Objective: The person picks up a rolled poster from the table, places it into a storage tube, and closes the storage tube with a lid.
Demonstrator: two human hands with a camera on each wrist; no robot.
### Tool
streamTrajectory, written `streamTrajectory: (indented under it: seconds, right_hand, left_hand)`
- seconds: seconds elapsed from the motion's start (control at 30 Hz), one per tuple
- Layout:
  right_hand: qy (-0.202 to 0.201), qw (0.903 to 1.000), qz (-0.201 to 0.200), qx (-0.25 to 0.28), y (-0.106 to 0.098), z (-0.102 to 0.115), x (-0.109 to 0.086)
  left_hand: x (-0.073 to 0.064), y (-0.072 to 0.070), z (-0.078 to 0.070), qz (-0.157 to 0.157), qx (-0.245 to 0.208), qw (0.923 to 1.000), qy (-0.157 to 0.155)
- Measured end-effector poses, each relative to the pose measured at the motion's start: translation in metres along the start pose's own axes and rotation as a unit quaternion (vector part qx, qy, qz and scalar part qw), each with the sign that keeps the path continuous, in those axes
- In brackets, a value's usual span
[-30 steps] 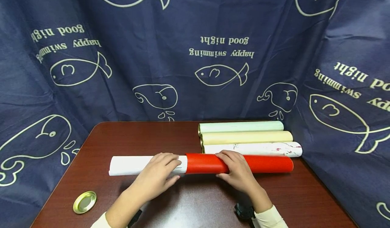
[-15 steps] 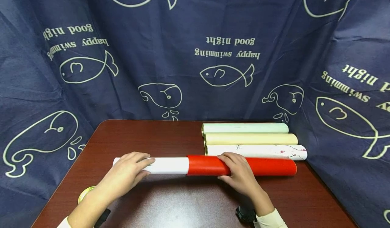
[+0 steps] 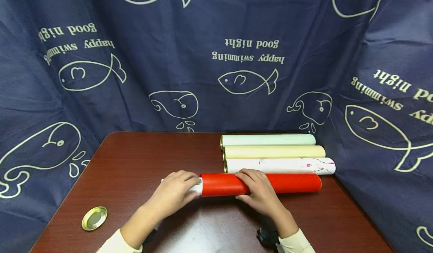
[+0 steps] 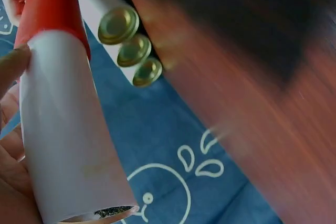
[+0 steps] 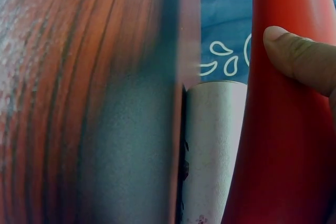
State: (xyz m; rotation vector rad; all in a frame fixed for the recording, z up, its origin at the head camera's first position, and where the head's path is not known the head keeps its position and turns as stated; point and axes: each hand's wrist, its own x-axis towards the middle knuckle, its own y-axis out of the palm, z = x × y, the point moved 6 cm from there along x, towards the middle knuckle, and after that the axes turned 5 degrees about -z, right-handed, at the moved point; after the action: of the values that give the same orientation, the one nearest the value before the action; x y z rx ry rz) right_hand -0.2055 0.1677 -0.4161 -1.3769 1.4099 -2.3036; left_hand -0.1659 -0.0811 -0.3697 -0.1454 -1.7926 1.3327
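A red tube (image 3: 216, 185) lies crosswise in front of me, held by my right hand (image 3: 258, 191) around its middle, thumb on the near side. From its left end sticks a short length of a white paper roll (image 3: 197, 187). My left hand (image 3: 175, 193) grips that roll close to the tube's mouth and covers most of it in the head view. The left wrist view shows the roll (image 4: 68, 124) running into the red tube (image 4: 52, 9), with dark print inside its open end. In the right wrist view my thumb (image 5: 294, 56) presses along the tube's side.
Behind the red tube lie three capped tubes side by side: mint green (image 3: 267, 140), pale yellow (image 3: 274, 152) and white with a floral print (image 3: 280, 165). A round gold lid (image 3: 94, 218) lies at the left of the brown table (image 3: 159, 151). A blue fish-print curtain (image 3: 203, 57) hangs behind.
My left hand slid left along the white roll, then came back right, and far less of the roll now shows outside the red tube. My right hand keeps its hold on the tube.
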Motion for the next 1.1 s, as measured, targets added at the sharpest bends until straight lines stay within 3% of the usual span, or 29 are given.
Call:
streamTrajectory:
  seconds: [0.17, 0.37, 0.5, 0.7, 0.9, 1.1]
  right_hand:
    - [0.001, 1.0000, 0.000, -0.004, 0.002, 0.003, -0.002]
    - [0.003, 0.9999, -0.007, -0.008, -0.004, 0.003, 0.000]
    - [-0.004, 0.9999, -0.012, -0.008, -0.006, 0.002, 0.003]
    - [-0.006, 0.9998, -0.016, -0.010, -0.007, 0.002, 0.006]
    - [0.002, 0.9999, -0.013, -0.009, -0.005, 0.004, 0.001]
    - [0.001, 0.9999, -0.011, -0.007, -0.004, 0.004, 0.002]
  left_hand:
    - [-0.004, -0.007, 0.002, -0.003, -0.004, 0.9997, -0.025]
    - [-0.029, -0.041, 0.032, -0.016, -0.035, 0.9942, -0.101]
    - [-0.040, -0.051, 0.045, -0.021, -0.087, 0.9882, -0.124]
    - [-0.033, -0.035, 0.041, -0.057, -0.157, 0.9784, -0.122]
    - [-0.021, -0.011, 0.032, -0.063, -0.241, 0.9609, -0.121]
    - [-0.012, 0.006, 0.022, -0.069, -0.283, 0.9479, -0.130]
